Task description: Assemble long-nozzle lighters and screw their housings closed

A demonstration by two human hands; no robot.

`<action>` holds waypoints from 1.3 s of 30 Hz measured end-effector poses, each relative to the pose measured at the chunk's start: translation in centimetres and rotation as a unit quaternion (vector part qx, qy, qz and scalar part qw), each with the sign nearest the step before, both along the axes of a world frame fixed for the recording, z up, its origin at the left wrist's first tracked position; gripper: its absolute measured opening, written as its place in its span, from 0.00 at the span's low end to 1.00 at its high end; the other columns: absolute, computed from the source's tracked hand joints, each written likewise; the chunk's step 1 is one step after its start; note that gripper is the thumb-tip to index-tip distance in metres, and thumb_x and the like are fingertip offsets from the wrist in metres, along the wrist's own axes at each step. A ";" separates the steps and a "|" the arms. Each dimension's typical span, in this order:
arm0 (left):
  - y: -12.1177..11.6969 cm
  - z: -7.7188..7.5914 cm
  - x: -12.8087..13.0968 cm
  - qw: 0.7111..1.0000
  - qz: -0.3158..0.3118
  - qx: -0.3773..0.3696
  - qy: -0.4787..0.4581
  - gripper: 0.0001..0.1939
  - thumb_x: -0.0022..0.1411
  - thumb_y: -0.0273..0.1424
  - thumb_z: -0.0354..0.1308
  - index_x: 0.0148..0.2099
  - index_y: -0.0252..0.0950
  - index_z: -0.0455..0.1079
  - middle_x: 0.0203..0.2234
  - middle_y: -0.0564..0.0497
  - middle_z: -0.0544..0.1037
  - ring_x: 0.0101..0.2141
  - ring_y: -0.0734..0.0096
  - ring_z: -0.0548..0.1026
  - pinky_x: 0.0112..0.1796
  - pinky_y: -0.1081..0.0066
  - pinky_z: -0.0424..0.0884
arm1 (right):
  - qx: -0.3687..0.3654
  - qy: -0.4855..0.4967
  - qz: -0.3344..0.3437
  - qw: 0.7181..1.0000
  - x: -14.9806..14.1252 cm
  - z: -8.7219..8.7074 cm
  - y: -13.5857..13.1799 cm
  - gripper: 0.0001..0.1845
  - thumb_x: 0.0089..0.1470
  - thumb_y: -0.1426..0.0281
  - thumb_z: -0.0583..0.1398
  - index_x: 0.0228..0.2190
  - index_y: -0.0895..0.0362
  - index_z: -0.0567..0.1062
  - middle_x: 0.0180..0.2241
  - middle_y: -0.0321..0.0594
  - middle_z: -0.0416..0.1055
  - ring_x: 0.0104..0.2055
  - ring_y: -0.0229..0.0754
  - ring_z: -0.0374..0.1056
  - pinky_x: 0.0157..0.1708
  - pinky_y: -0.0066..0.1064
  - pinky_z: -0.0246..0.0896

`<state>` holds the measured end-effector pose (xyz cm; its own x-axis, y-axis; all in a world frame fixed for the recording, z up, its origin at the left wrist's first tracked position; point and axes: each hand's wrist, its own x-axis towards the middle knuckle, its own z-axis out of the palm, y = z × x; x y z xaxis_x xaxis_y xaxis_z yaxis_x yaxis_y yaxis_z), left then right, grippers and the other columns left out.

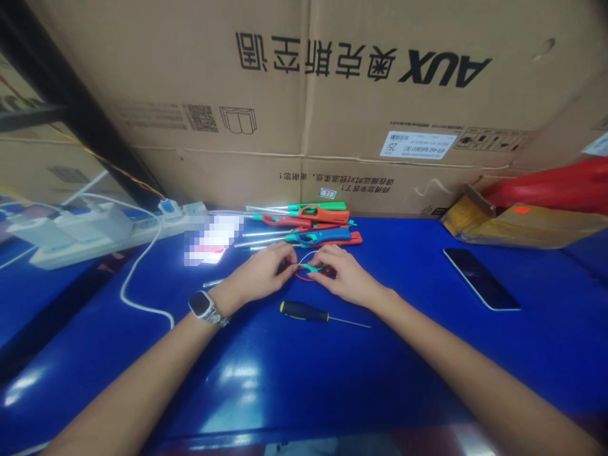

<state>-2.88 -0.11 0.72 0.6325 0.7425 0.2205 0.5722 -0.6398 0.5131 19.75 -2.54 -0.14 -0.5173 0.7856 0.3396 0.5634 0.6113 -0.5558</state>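
Both hands meet over a gas lighter (311, 268) with a green trigger and red casing. A thin pale wire (308, 255) loops up from it between my fingers. My left hand (266, 269), a watch on its wrist, pinches the lighter's left part; its fingertips hide the exact spot. The fingers of my right hand (346, 272) are closed on the right part. A metal tube end (211, 283) shows left of my left hand. Just in front lies a screwdriver (304, 311) with a black and yellow handle, its shaft pointing right.
Several long gas lighters (327, 215) in orange, blue, red and green lie piled behind my hands. A phone (481, 278) rests at right, near an open carton (522, 225). At left are a power strip (95, 237), a white cable (137, 272) and a bright, blurred-out screen (213, 239). Large cardboard boxes (304, 126) stand behind.
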 end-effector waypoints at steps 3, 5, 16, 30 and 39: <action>0.0 -0.1 0.4 1.000 -0.011 0.003 -0.011 0.06 0.68 0.32 0.52 0.41 0.36 0.68 0.35 0.49 0.73 0.34 0.68 0.71 0.36 0.68 0.67 | -0.001 -0.004 0.003 1.000 0.0 0.1 0.0 0.04 0.60 0.69 0.61 0.33 0.56 0.73 0.38 0.40 0.69 0.41 0.42 0.65 0.41 0.34 0.60; 0.1 -0.1 0.7 1.000 -0.018 0.001 -0.018 0.07 0.68 0.31 0.51 0.40 0.36 0.69 0.34 0.50 0.72 0.33 0.68 0.71 0.36 0.68 0.68 | -0.002 -0.004 0.003 1.000 -0.1 0.1 0.0 0.04 0.60 0.69 0.61 0.33 0.56 0.73 0.38 0.41 0.69 0.41 0.42 0.66 0.42 0.35 0.61; 0.2 -0.3 0.9 0.998 -0.045 -0.004 -0.049 0.06 0.68 0.30 0.52 0.39 0.36 0.69 0.33 0.50 0.72 0.32 0.70 0.72 0.35 0.70 0.68 | -0.016 0.017 -0.010 1.000 -0.1 0.2 0.1 0.04 0.57 0.69 0.63 0.35 0.55 0.73 0.36 0.39 0.72 0.38 0.42 0.67 0.40 0.35 0.62; -0.9 0.7 1.1 0.996 -0.057 0.070 0.026 0.12 0.71 0.29 0.47 0.38 0.35 0.72 0.35 0.47 0.74 0.35 0.66 0.72 0.39 0.67 0.69 | -0.034 0.032 -0.030 0.998 -0.1 -0.2 -0.1 0.07 0.57 0.68 0.64 0.36 0.54 0.70 0.36 0.39 0.70 0.39 0.42 0.68 0.40 0.36 0.66; -0.2 -0.3 0.8 0.998 -0.031 0.023 -0.058 0.10 0.70 0.29 0.52 0.41 0.36 0.75 0.36 0.48 0.77 0.37 0.67 0.76 0.42 0.68 0.70 | -0.003 0.034 -0.030 0.999 0.0 -0.4 -0.3 0.10 0.61 0.67 0.61 0.45 0.53 0.70 0.42 0.42 0.71 0.43 0.43 0.69 0.44 0.36 0.65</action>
<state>-2.10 -0.36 0.42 0.6450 0.6902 0.3279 0.4697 -0.6966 0.5424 19.74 -2.84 -0.50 -0.4450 0.8165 0.3678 0.5605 0.5742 -0.5967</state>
